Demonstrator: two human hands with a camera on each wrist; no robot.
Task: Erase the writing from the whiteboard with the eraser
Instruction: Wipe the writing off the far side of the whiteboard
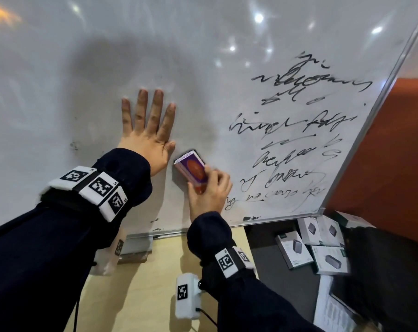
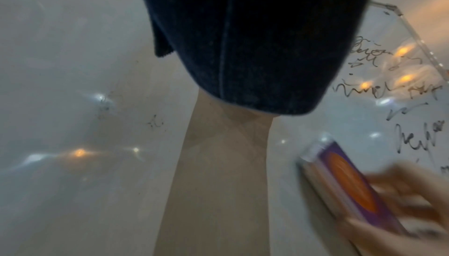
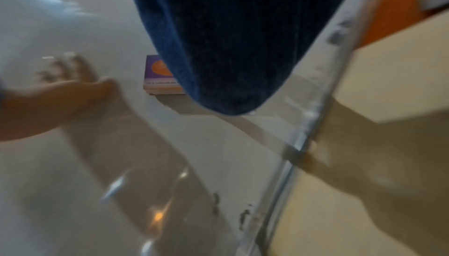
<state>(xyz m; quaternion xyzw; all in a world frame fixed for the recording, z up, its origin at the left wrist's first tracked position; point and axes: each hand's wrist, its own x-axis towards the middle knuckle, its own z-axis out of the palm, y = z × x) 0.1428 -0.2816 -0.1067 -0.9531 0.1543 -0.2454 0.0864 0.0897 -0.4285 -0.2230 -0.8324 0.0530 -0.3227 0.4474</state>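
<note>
The whiteboard (image 1: 83, 68) fills the head view, with several lines of black scrawled writing (image 1: 299, 130) on its right half and a smudged wiped left half. My left hand (image 1: 148, 130) lies flat on the board, fingers straight and spread. Just right of its thumb, my right hand (image 1: 209, 188) grips a purple and orange eraser (image 1: 192, 168) pressed against the board. The left wrist view shows the eraser (image 2: 350, 185) blurred at lower right beside the writing (image 2: 413, 139). In the right wrist view a dark sleeve hides most of the eraser (image 3: 159, 74), and the left hand (image 3: 60, 95) shows at left.
The board's metal frame (image 1: 275, 220) rests on a light wooden table (image 1: 143, 283). Several white product boxes (image 1: 323, 248) lie on a dark surface below the board's right corner. An orange wall (image 1: 395, 152) stands to the right. Small ink specks (image 1: 157, 227) sit near the bottom edge.
</note>
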